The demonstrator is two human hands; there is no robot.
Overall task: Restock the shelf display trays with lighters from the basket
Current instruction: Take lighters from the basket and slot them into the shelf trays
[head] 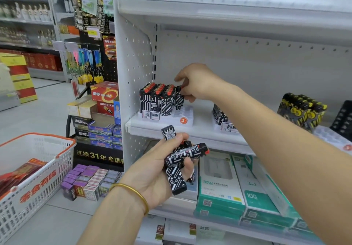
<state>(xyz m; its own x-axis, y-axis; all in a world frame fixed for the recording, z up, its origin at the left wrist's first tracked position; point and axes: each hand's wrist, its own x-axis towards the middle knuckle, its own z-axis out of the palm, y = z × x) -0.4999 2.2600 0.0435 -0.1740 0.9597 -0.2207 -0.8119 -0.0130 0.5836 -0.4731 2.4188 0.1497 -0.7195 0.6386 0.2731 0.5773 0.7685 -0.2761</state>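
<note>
A white display tray (185, 116) stands at the left end of the middle shelf, with rows of black-and-white patterned lighters (157, 99) with red tops filling its left part. My right hand (196, 82) reaches over the tray and pinches one such lighter (179, 97) at the right end of the rows. Below the shelf edge my left hand (160, 165) grips a bunch of the same lighters (181, 159), pointing different ways. The white basket (38, 170) with an orange rim sits at the lower left, holding red packets.
More trays stand further right on the shelf: one with star-patterned lighters (220, 115), one with black-and-yellow lighters (301, 109), one clear tray (331, 136). Green and white boxes (221, 183) fill the shelf below. Card packs (89, 182) and a battery stand (102, 111) are on the left.
</note>
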